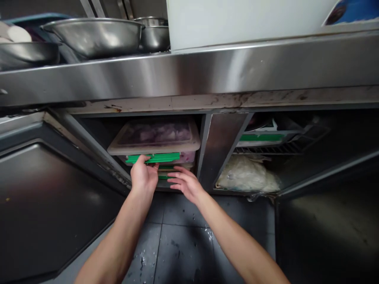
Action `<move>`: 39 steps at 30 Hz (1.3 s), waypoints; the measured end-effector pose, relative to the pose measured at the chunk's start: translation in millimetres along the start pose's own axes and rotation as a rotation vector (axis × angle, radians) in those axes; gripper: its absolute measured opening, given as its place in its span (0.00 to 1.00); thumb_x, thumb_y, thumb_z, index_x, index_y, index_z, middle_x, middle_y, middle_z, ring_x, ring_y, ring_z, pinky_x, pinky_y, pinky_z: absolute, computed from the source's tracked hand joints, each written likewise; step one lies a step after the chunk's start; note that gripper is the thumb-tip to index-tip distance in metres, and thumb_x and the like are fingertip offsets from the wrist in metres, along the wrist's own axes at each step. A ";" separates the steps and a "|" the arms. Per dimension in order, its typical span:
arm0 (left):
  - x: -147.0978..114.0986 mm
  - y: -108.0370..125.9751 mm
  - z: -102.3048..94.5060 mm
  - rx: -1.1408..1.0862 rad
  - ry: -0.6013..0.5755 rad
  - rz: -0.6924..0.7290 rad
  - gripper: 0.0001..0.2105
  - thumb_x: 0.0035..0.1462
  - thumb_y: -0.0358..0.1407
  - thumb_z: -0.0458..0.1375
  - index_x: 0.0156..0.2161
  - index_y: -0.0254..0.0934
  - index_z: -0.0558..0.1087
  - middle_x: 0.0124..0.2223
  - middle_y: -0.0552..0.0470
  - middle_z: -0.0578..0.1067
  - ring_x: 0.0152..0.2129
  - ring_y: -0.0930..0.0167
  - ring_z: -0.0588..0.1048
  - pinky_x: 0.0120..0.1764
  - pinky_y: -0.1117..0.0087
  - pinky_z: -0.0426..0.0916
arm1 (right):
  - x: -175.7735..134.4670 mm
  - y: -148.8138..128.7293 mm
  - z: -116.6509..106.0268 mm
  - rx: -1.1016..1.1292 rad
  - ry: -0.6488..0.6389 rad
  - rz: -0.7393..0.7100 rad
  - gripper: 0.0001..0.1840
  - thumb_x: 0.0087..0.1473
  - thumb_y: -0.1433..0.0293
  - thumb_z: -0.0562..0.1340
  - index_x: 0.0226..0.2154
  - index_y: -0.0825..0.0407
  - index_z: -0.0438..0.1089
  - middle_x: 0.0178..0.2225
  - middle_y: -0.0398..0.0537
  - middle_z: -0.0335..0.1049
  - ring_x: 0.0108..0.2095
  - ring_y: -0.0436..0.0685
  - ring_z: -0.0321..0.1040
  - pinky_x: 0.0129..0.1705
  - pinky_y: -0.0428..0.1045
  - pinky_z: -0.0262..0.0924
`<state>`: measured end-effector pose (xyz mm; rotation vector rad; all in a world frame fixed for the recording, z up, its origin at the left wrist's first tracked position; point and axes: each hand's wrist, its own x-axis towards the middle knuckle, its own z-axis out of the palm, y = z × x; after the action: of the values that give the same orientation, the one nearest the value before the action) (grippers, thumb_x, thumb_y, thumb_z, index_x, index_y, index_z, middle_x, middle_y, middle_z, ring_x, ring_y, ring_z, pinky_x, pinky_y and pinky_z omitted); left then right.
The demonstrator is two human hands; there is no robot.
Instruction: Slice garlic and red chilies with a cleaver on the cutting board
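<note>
In the left compartment of a low cabinet sits a lidded plastic container (154,136), with pinkish-purple contents showing through its clear lid. A green latch (166,157) runs along its front. My left hand (144,175) is closed on that latch, thumb on top and fingers curled beneath. To the right, my right hand (186,183) reaches toward the containers with its fingers apart, holding nothing. Beneath the top container, a lower container with a green latch (164,177) is partly hidden by my hands.
Open cabinet doors flank me: the left door (59,197) and the right door (331,221). A bagged pale item (247,173) lies in the right compartment under a wire rack (266,149). Above, the steel counter (189,73) carries a metal bowl (97,37). Wet tiles (180,248) cover the floor.
</note>
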<state>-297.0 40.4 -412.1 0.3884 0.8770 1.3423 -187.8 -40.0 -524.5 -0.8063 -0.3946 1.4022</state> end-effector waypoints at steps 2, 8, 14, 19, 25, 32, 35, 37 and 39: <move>0.8 1.8 -1.9 0.033 0.013 -0.015 0.11 0.40 0.20 0.54 0.29 0.36 0.64 0.27 0.58 0.69 0.24 0.75 0.70 0.27 0.75 0.64 | -1.6 0.5 2.3 0.118 -0.058 -0.061 0.24 0.45 0.70 0.71 0.46 0.48 0.69 0.46 0.50 0.78 0.46 0.61 0.76 0.41 0.55 0.72; 8.9 -7.8 -3.2 0.024 -0.019 0.055 0.11 0.40 0.22 0.54 0.30 0.37 0.63 0.28 0.57 0.70 0.27 0.74 0.72 0.34 0.71 0.70 | 5.3 6.3 7.8 0.200 -0.080 -0.120 0.20 0.46 0.66 0.74 0.41 0.46 0.70 0.53 0.46 0.72 0.54 0.61 0.68 0.51 0.59 0.70; 5.1 -8.7 5.2 -0.018 -0.019 0.032 0.10 0.42 0.22 0.53 0.29 0.38 0.64 0.28 0.55 0.70 0.26 0.73 0.72 0.37 0.71 0.71 | 30.8 13.0 25.5 0.186 -0.004 -0.131 0.29 0.55 0.40 0.61 0.43 0.48 0.68 0.47 0.52 0.73 0.55 0.63 0.69 0.52 0.59 0.70; 13.9 -9.6 25.3 -0.105 0.042 0.001 0.09 0.45 0.21 0.52 0.30 0.38 0.63 0.28 0.56 0.70 0.25 0.75 0.71 0.37 0.71 0.70 | 47.2 -1.4 27.0 0.086 0.022 -0.071 0.35 0.60 0.39 0.53 0.47 0.52 0.66 0.44 0.60 0.76 0.49 0.65 0.74 0.43 0.58 0.73; 18.0 -22.3 14.5 -0.076 0.022 -0.007 0.07 0.46 0.25 0.53 0.29 0.39 0.62 0.27 0.57 0.69 0.25 0.73 0.71 0.38 0.69 0.71 | 53.4 12.3 28.9 -0.035 0.075 -0.010 0.40 0.58 0.34 0.46 0.45 0.51 0.71 0.38 0.58 0.78 0.43 0.65 0.77 0.38 0.57 0.75; 4.3 -14.0 -2.0 -0.047 -0.027 0.011 0.08 0.41 0.24 0.55 0.29 0.37 0.64 0.28 0.56 0.71 0.27 0.71 0.73 0.39 0.68 0.70 | 58.4 39.3 2.9 -0.326 0.057 -0.260 0.43 0.49 0.30 0.53 0.29 0.52 0.75 0.26 0.56 0.76 0.31 0.63 0.77 0.30 0.55 0.71; 1.9 -12.4 -12.2 -0.016 -0.071 0.004 0.09 0.39 0.24 0.57 0.28 0.37 0.65 0.28 0.57 0.72 0.27 0.72 0.73 0.39 0.69 0.69 | 55.8 49.6 -14.6 -0.391 0.030 -0.299 0.39 0.47 0.32 0.59 0.27 0.53 0.73 0.26 0.53 0.76 0.24 0.57 0.73 0.24 0.50 0.67; 4.3 -13.3 -18.6 -0.017 -0.089 0.014 0.10 0.38 0.24 0.59 0.28 0.37 0.65 0.28 0.57 0.73 0.28 0.72 0.73 0.39 0.69 0.69 | 55.0 53.4 -19.4 -0.359 0.006 -0.308 0.35 0.47 0.35 0.62 0.32 0.52 0.73 0.31 0.53 0.77 0.26 0.56 0.74 0.25 0.49 0.68; 9.3 -13.6 -22.3 -0.023 -0.113 0.016 0.11 0.37 0.24 0.61 0.29 0.37 0.66 0.28 0.57 0.73 0.30 0.71 0.74 0.39 0.69 0.70 | 57.1 53.7 -16.4 -0.310 0.012 -0.298 0.35 0.47 0.36 0.63 0.35 0.50 0.72 0.35 0.53 0.77 0.32 0.59 0.76 0.27 0.51 0.71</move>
<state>-304.4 40.9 -438.8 0.4500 0.7657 1.3306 -205.7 9.0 -585.3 -0.9623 -0.7047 1.0711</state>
